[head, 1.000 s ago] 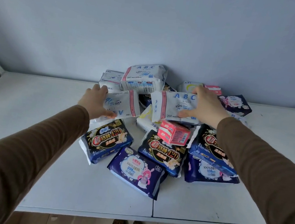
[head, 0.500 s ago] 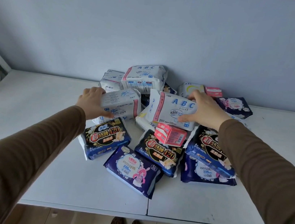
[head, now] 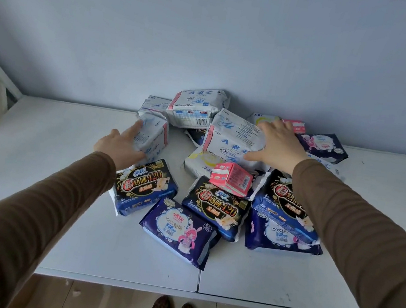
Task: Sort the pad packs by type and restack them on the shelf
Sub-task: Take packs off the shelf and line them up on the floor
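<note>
Both white ABC packs have lifted and tilted since earlier: left hand [head: 119,146] grips one [head: 152,136], right hand [head: 277,144] the other [head: 232,138], frame centre. Remaining heap [head: 215,207] unsorted on shelf [head: 39,157].

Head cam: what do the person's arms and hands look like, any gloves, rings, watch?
Both arms wear long brown sleeves of plain knit-like fabric, no print or logo visible, ending at the wrists. The left hand and right hand are bare: no gloves, and no rings, watch or bracelet visible from this view. Left sleeve and right sleeve match.
</note>
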`<state>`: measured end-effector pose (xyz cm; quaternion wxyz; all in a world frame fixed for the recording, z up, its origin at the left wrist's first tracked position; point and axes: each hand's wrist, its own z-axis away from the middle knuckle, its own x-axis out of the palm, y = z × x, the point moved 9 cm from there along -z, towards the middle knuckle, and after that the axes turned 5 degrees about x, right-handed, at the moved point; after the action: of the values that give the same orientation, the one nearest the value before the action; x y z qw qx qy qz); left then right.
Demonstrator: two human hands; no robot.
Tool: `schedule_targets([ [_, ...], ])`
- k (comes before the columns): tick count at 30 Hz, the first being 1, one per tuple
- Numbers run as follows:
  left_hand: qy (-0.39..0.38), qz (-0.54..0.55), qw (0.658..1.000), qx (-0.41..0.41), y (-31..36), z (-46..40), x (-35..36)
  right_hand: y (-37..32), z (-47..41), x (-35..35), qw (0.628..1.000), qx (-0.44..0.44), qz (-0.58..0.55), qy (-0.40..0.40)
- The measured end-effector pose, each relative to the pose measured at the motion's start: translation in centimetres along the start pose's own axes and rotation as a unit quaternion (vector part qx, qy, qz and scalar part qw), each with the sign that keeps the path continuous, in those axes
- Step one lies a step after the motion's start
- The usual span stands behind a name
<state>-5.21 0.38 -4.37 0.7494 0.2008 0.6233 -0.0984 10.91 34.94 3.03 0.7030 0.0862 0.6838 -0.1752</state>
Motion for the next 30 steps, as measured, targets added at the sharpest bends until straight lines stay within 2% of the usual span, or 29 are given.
schedule_targets([
  [5,0.005,-0.041,0.997,-0.067,-1.8,1.6,-0.9,-0.1,0.0,0.6,0.999,0.013,-0.042,-0.027],
  [8,-0.017,0.11,0.988,-0.11,-1.8,2.2,-0.4,-0.4,0.3,0.7,0.997,0.016,-0.065,-0.029],
  [11,-0.066,0.287,0.949,-0.112,-0.9,2.0,0.3,-0.5,0.5,0.8,0.995,0.022,-0.087,-0.037],
  [13,-0.075,0.349,0.93,-0.091,-0.8,1.5,-0.1,-0.6,0.6,0.9,0.993,0.028,-0.105,-0.042],
  [14,-0.05,0.329,0.941,-0.064,-0.9,1.2,-1.0,-0.6,0.8,0.9,0.992,0.03,-0.115,-0.046],
  [16,0.039,0.165,0.985,0.015,-1.1,0.3,-3.5,-0.7,1.0,1.1,0.989,0.034,-0.131,-0.056],
  [17,0.056,0.085,0.993,0.05,-0.9,-0.2,-3.8,-0.8,1.2,1.2,0.988,0.037,-0.137,-0.057],
  [18,0.042,0.042,0.995,0.075,-0.7,-0.5,-3.5,-0.8,1.3,1.2,0.988,0.04,-0.14,-0.054],
  [20,-0.016,0.014,0.994,0.103,-0.4,-1.4,-2.1,-0.9,1.5,1.2,0.988,0.042,-0.143,-0.04],
  [22,-0.042,-0.021,0.991,0.124,0.0,-2.2,-1.3,-1.1,1.6,1.0,0.989,0.038,-0.144,-0.022],
  [26,-0.011,-0.093,0.985,0.143,0.3,-3.0,-1.9,-1.6,1.8,0.1,0.987,0.029,-0.155,0.009],
  [28,-0.028,-0.093,0.987,0.13,-0.3,-3.0,-2.0,-1.8,1.9,-0.7,0.985,0.024,-0.167,0.028],
  [30,-0.009,-0.123,0.986,0.115,-1.0,-2.8,-2.5,-2.2,2.0,-1.7,0.985,0.016,-0.168,0.044],
])
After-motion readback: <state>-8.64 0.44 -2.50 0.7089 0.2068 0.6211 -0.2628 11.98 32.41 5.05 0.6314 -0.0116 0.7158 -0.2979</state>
